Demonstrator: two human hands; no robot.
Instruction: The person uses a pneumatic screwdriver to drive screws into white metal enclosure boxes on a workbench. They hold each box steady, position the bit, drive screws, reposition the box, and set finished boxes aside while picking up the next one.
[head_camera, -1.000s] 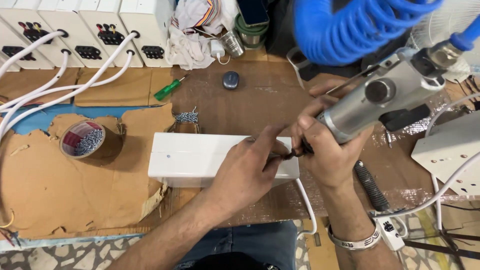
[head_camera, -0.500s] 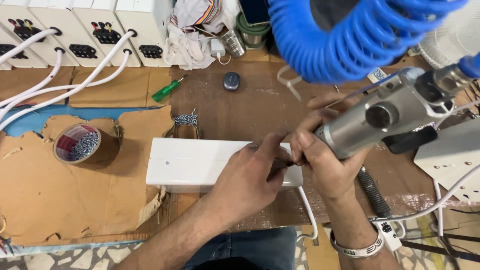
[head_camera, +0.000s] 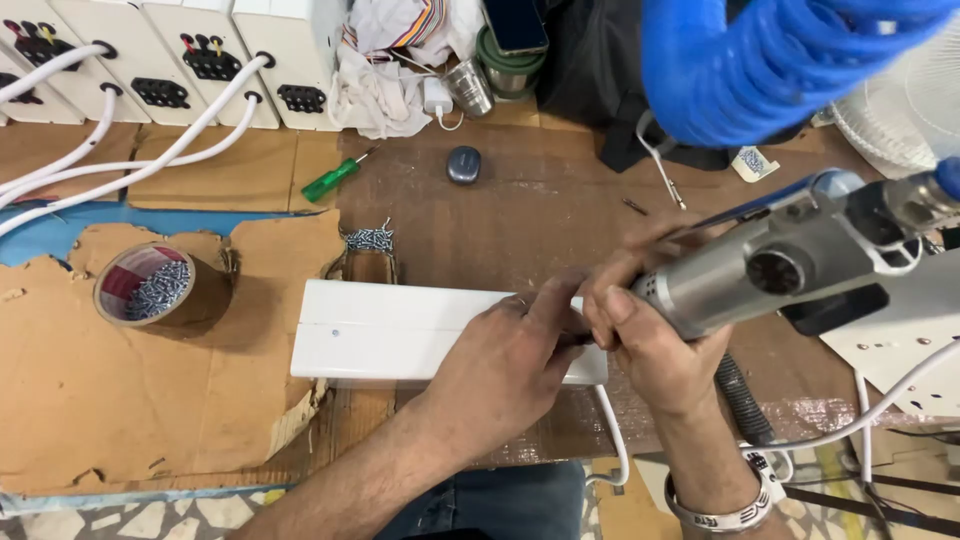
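White rectangular plastic box (head_camera: 400, 335) lies centre on the brown wooden bench (head_camera: 540, 215). Left of it: roll of tape filled with small metal screws (head_camera: 145, 285), on torn brown cardboard sheet (head_camera: 120, 400). Behind it: loose pile of small screws (head_camera: 370, 238), green-handled screwdriver (head_camera: 335, 180), small dark oval case (head_camera: 464, 164). Left hand (head_camera: 500, 360) on the box's right end; right hand (head_camera: 650, 340) just beside, gripping silver pneumatic screwdriver (head_camera: 770, 270).

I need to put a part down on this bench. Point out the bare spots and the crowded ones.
Bare wood lies between the green screwdriver, the small dark case and the white box. The cardboard sheet is bare below the tape roll of screws. It is crowded where the left hand and right hand meet at the pneumatic driver, and along the back row.
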